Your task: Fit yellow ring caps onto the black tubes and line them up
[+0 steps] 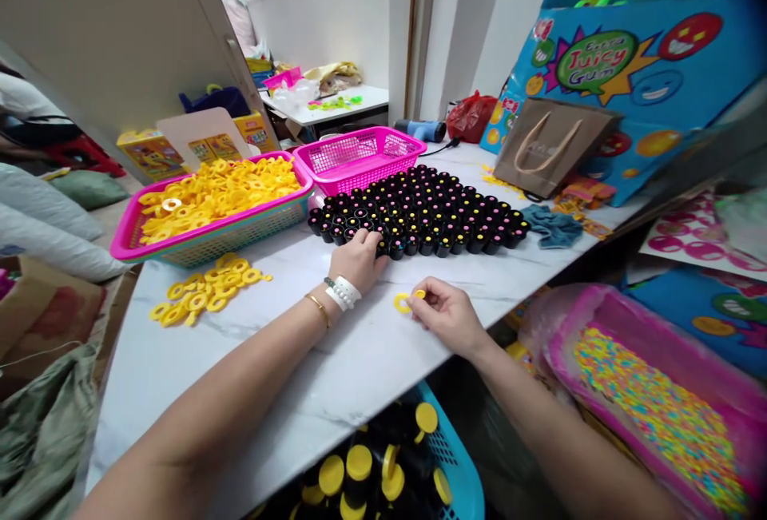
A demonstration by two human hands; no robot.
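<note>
The person's left hand [358, 260] is resting against the front row of a packed block of black cylinders [419, 212], each showing a small pink dot on top. Its fingers are lying pressed together, tips touching the cylinders, though I cannot tell whether they are gripping one. The right hand [449, 316] is hovering just beside the block, its fingers [427, 298] pinching a yellow ring [402, 303] low over the white marble bench [269, 392].

Left of the left hand, loose yellow rings [207, 288] are lying in a scattered heap on the bench. Behind them, a pink basket [240, 208] is brimming with more rings, and a pink mesh basket [359, 156] is standing empty-walled beside it. Further along, a brown paper bag [554, 148] with rope handles is leaning near a crumpled blue cloth [551, 226]. Above it, a blue box [599, 61] is showing the words "Juicy Gum". Below the bench edge, a blue basket [459, 456] is holding black cylinders with yellow caps [359, 464], and a pink tray [599, 304] is holding multicoloured pieces.
</note>
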